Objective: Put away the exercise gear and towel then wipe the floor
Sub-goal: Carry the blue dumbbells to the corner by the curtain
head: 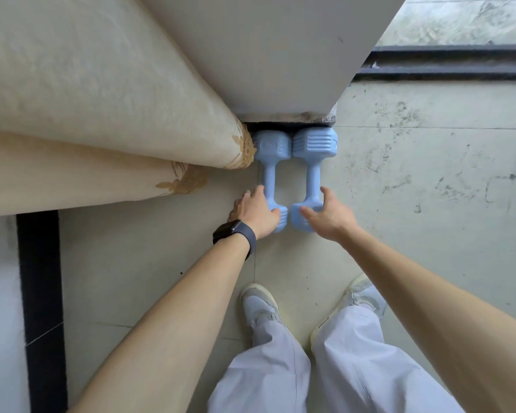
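Two light blue dumbbells lie side by side on the pale tiled floor, their far heads against the base of a white wall pillar [265,55]. My left hand [255,213], with a dark watch on the wrist, cups the near head of the left dumbbell [268,180], thumb curled over it. My right hand [329,214] has its fingers spread and touches the near head of the right dumbbell [312,177]. No towel is in view.
A cream curtain [102,99] hangs in folds just left of the dumbbells. A black sliding-door track [444,61] runs along the back right. A black strip [39,293] crosses the floor at left. My feet in pale shoes [258,302] stand behind the dumbbells.
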A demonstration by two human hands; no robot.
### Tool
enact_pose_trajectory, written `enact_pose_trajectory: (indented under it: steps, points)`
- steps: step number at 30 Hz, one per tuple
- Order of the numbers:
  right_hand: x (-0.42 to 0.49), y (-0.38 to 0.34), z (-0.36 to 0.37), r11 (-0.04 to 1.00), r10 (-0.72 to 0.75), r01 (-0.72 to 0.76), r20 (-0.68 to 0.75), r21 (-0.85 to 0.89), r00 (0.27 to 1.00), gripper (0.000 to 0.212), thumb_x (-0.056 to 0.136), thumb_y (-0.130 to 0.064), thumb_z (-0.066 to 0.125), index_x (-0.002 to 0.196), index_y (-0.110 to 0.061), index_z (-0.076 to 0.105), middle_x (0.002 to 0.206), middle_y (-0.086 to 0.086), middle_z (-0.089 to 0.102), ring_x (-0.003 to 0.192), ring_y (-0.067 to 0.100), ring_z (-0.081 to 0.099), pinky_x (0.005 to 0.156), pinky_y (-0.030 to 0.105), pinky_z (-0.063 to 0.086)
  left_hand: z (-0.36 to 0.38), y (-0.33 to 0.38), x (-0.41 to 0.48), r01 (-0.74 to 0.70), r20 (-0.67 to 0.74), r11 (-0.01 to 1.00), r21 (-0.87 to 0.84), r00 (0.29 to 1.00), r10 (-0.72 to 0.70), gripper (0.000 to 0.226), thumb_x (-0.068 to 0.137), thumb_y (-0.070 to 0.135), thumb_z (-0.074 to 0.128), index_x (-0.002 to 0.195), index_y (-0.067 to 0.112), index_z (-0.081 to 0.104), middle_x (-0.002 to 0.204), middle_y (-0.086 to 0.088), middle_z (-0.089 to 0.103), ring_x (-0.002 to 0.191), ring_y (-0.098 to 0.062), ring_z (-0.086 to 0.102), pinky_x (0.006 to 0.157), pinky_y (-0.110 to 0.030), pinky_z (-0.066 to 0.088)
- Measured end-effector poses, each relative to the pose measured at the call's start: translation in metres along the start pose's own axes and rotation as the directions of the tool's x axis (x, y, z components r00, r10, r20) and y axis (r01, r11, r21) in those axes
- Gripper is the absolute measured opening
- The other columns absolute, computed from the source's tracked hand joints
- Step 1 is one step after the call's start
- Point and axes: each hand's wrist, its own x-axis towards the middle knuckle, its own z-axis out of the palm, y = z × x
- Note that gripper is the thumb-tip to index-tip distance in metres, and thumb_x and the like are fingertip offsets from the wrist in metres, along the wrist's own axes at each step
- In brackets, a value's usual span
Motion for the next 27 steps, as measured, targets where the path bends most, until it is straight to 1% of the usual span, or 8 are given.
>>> enact_pose_trajectory:
  steps: [3,8,11,14,18,19,23,27]
  points:
    - [0.034,0.009,0.017,0.996,0.0,0.004,-0.036,0.092,0.999,0.071,0.096,-0.043,0.054,0.154,-0.02,0.02,0.146,0.01,0.05,0.128,0.035,0.051,0.1,0.037,0.042,0.02,-0.01,0.034,0.026,0.021,0.994,-0.108,0.999,-0.024,0.058,0.092,0.04,0.058,0.14,0.014,0.037,0.139,-0.015,0.049,0.127,-0.037,0.047,0.1,-0.038,0.04]
    - [0.073,0.028,0.042,0.963,-0.057,0.095,-0.153,0.251,0.987,0.064,0.096,-0.031,0.049,0.153,-0.034,0.019,0.136,0.006,0.059,0.119,0.034,0.058,0.104,0.046,0.044,0.046,-0.016,0.072,0.052,-0.044,0.927,-0.371,0.996,-0.074,0.035,0.098,0.033,0.049,0.125,0.012,0.044,0.119,-0.013,0.061,0.108,-0.036,0.058,0.079,-0.034,0.041]
    - [0.08,0.032,0.046,0.942,-0.073,0.118,-0.151,0.314,0.986,0.067,0.092,-0.027,0.048,0.152,-0.041,0.02,0.135,0.006,0.06,0.118,0.032,0.058,0.105,0.048,0.045,0.055,-0.018,0.076,0.024,-0.131,0.912,-0.409,0.988,-0.085,0.031,0.099,0.029,0.049,0.124,0.012,0.047,0.116,-0.013,0.063,0.106,-0.036,0.058,0.082,-0.036,0.044]
    - [0.083,0.028,0.051,0.937,-0.108,0.142,-0.121,0.32,0.987,0.068,0.093,-0.024,0.048,0.152,-0.044,0.021,0.133,0.006,0.06,0.118,0.03,0.058,0.104,0.047,0.045,0.056,-0.023,0.079,0.052,-0.163,0.877,-0.477,0.976,-0.147,0.03,0.099,0.028,0.047,0.123,0.01,0.048,0.116,-0.012,0.062,0.107,-0.035,0.057,0.08,-0.033,0.04]
    - [0.085,0.016,0.062,0.934,-0.104,0.144,-0.138,0.326,0.985,0.066,0.093,-0.021,0.047,0.151,-0.041,0.024,0.13,0.005,0.061,0.118,0.029,0.058,0.104,0.047,0.045,0.044,-0.041,0.086,0.026,-0.126,0.891,-0.452,0.988,-0.092,0.018,0.098,0.028,0.051,0.099,0.01,0.053,0.089,-0.003,0.06,0.098,-0.033,0.058,0.071,-0.028,0.035]
    - [0.084,0.014,0.065,0.923,-0.09,0.137,-0.143,0.359,0.986,0.067,0.092,-0.022,0.048,0.151,-0.044,0.024,0.132,0.003,0.061,0.119,0.028,0.058,0.105,0.047,0.045,0.04,-0.045,0.087,0.024,-0.109,0.901,-0.433,0.991,-0.078,0.019,0.097,0.028,0.052,0.101,0.01,0.054,0.091,-0.005,0.062,0.099,-0.033,0.059,0.071,-0.028,0.036]
    - [0.083,0.01,0.071,0.878,-0.066,0.142,-0.177,0.457,0.982,0.07,0.092,-0.022,0.05,0.148,-0.053,0.023,0.137,0.002,0.058,0.124,0.024,0.056,0.107,0.044,0.044,0.033,-0.052,0.094,0.003,-0.089,0.93,-0.366,0.995,-0.038,0.036,0.099,0.032,0.049,0.13,0.012,0.052,0.116,-0.011,0.065,0.11,-0.033,0.057,0.08,-0.027,0.039]
    - [0.084,0.011,0.069,0.904,-0.073,0.135,-0.164,0.406,0.984,0.064,0.096,-0.028,0.048,0.152,-0.046,0.023,0.131,0.002,0.061,0.121,0.025,0.057,0.106,0.043,0.044,0.039,-0.049,0.088,0.009,-0.082,0.949,-0.316,0.996,-0.037,0.055,0.103,0.036,0.041,0.154,0.021,0.026,0.142,-0.012,0.052,0.129,-0.033,0.047,0.1,-0.033,0.038]
